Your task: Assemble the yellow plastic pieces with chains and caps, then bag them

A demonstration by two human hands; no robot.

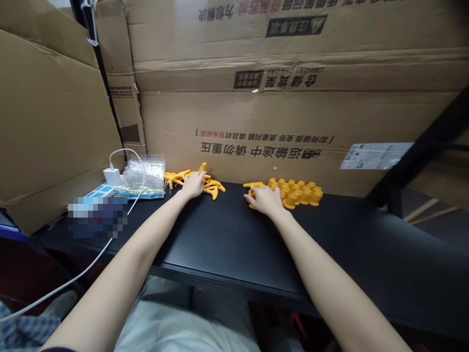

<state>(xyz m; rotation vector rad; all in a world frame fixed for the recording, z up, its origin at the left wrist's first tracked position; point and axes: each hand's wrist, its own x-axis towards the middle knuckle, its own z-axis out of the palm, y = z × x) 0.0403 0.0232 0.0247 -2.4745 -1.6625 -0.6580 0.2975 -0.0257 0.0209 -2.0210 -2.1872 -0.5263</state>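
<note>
Out over the left pile, my left hand [193,185] is closed on an orange corkscrew handle [202,167] that sticks up past its fingers. Around it lie several orange winged corkscrew handles [214,187], some with thin metal spirals. My right hand [269,201] curls at the left end of a cluster of orange cup-shaped pieces [293,195], its fingers around one of them, mostly hidden under the hand. Just beyond those fingers is a single orange winged handle [253,185]; whether it touches the hand I cannot tell.
A black table [227,239] carries everything. Clear plastic bags [144,171] lie at left beside a white charger [112,176] on a power strip [99,191]; its white cable [97,259] runs over the table edge. Cardboard [234,112] walls off the back, another box [54,117] the left.
</note>
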